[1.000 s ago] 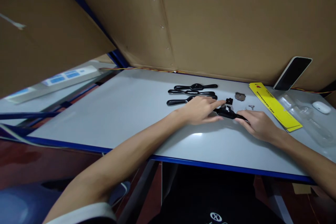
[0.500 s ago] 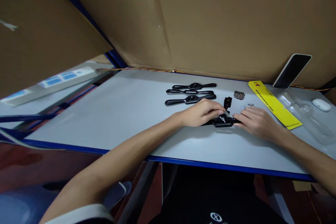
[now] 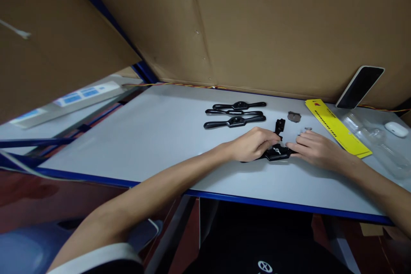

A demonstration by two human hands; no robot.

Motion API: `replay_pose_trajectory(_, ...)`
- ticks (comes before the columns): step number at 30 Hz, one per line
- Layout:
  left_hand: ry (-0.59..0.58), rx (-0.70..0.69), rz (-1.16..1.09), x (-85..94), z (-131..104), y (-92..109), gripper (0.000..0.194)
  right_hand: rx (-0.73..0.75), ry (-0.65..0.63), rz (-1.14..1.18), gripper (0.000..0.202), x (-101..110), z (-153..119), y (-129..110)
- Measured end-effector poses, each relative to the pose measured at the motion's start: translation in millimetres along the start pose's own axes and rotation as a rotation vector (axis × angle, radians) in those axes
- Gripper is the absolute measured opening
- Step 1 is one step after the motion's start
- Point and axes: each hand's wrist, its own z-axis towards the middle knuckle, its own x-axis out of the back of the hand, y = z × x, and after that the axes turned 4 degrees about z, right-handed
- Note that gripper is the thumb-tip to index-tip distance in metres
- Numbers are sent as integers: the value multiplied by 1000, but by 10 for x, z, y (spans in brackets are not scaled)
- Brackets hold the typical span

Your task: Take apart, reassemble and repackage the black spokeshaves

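Note:
A black two-handled tool (image 3: 278,153) lies near the table's front, with a small silvery screw at its middle. My left hand (image 3: 257,144) is over its left handle, fingertips pinched at a small dark piece just above the tool's body. My right hand (image 3: 313,147) has its fingers closed around the end of the right handle. Just beyond the left fingertips is a small black metal part (image 3: 279,126). A grey metal plate (image 3: 293,116) lies farther back, and small silvery screws (image 3: 308,128) are beside my right hand.
Three similar black tools (image 3: 236,121) lie in a group behind my left hand. To the right are a yellow card (image 3: 338,128), clear plastic packaging (image 3: 379,141), a white case (image 3: 396,129) and a phone (image 3: 360,87) leaning on the cardboard wall. A power strip (image 3: 70,98) is at far left.
My left fingertips have shifted slightly right and their grip has changed; the light-coloured piece seen at them before no longer shows. The tool's left end has tilted a little toward the front edge.

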Motion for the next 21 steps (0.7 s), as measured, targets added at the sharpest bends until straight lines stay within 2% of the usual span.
replay_pose_trajectory(6,60,49,108,64,14,31,40,-99,49,25,37,-16,89,23)
replay_pose_trajectory(9,13,86,204,108,5,49,46,-110,54,-5,40,-50,117,-3)
replay_pose_trajectory(13,-79,174,165,131,-22,17,47,-147,52,28,40,-95,90,-25)
replay_pose_trajectory(16,-112,139,114,122,-39,-29,44,-211,31,109,40,-96,62,-24)
replay_pose_trajectory(21,-137,137,67,74,-38,-64,43,-247,42,260,29,7,87,-65)
